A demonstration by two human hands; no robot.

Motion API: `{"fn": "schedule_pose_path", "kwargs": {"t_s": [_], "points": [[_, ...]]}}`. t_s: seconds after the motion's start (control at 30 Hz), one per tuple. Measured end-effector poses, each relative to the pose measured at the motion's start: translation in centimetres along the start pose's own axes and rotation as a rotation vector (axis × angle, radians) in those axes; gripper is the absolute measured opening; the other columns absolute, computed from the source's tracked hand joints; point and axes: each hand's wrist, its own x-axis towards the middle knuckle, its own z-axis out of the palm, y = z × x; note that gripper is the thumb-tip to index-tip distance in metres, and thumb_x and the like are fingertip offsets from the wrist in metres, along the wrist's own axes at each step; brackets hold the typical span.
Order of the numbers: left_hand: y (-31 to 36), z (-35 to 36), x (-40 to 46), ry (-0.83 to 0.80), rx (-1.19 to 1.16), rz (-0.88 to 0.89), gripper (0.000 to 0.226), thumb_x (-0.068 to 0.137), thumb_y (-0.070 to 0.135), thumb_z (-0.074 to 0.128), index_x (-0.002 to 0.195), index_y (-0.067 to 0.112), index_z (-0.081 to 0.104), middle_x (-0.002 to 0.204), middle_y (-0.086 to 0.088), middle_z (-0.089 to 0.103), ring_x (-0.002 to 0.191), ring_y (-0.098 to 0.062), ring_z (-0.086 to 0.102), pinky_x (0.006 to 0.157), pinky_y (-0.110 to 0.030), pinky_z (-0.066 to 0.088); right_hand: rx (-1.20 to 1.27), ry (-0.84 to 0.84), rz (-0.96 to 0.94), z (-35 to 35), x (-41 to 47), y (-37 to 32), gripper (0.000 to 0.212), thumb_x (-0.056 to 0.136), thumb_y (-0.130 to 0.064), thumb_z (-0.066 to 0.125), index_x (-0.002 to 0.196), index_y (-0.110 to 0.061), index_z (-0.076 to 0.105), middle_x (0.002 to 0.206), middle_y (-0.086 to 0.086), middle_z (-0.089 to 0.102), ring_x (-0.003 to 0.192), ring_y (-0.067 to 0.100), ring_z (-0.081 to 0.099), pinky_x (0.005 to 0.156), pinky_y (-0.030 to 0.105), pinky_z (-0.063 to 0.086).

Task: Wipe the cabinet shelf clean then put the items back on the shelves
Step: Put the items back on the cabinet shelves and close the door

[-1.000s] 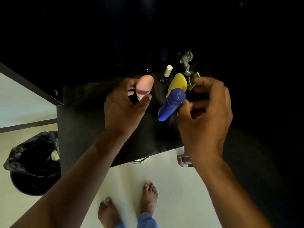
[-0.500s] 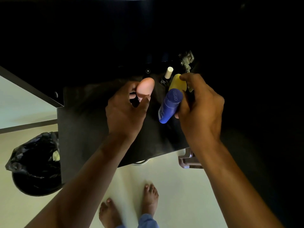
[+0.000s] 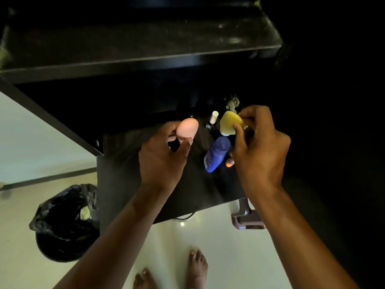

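Shelf (image 3: 129, 163) items going back, one sponge in each hand.

My left hand (image 3: 162, 157) holds the pink sponge (image 3: 187, 130) between thumb and fingers; my right hand (image 3: 258, 147) pinches the yellow sponge (image 3: 230, 122) at its edge, probably to seat it at 12 o'clock of the blue bottle (image 3: 216, 154), which lies tilted on the dark shelf. A small white-capped bottle (image 3: 213, 118) stands between the sponges.

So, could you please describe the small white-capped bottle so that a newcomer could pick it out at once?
Start at the dark lower shelf where both hands work. Between the pink sponge and the yellow sponge stands the white-capped bottle. It alone is slim, with a dark body and a pale cap, and no hand holds it.
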Motion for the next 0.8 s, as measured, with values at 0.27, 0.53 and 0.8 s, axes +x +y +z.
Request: {"fn": "schedule_pose_path", "kwargs": {"t_s": [0.27, 0.53, 0.8], "points": [[9.5, -9.7, -0.9, 0.024, 0.048, 0.129, 0.027, 0.090, 0.037, 0.075, 0.112, 0.048, 0.062, 0.093, 0.041, 0.064, 0.096, 0.017, 0.061, 0.089, -0.024, 0.056, 0.118, 0.056, -0.123, -9.1, 2.7, -7.3, 0.027, 0.093, -0.013, 0.074, 0.120, -0.011, 0.073, 0.097, -0.001, 0.074, 0.083, 0.002, 0.067, 0.080, 0.007, 0.052], [20.6, -18.9, -1.0, -0.036, 0.043, 0.192, 0.051, 0.082, 0.033, 0.086, 0.093, 0.073, 0.055, 0.098, 0.049, 0.062, 0.102, 0.018, 0.059, 0.079, -0.013, 0.051, 0.125, -0.008, -0.082, -16.1, 6.3, -16.4, 0.033, 0.087, -0.020, 0.080, 0.114, -0.036, 0.072, 0.092, -0.016, 0.066, 0.083, 0.009, 0.066, 0.070, 0.028, 0.057], [28.8, -28.1, 0.2, 0.046, -0.031, 0.241, 0.044, 0.078, 0.033, 0.087, 0.106, 0.055, 0.061, 0.103, 0.029, 0.070, 0.096, -0.002, 0.070, 0.089, -0.024, 0.059, 0.307, -0.060, -0.187, -21.2, 12.9, -23.7, 0.031, 0.090, -0.019, 0.075, 0.109, -0.042, 0.068, 0.100, -0.028, 0.070, 0.091, -0.005, 0.069, 0.080, 0.026, 0.061]]}}
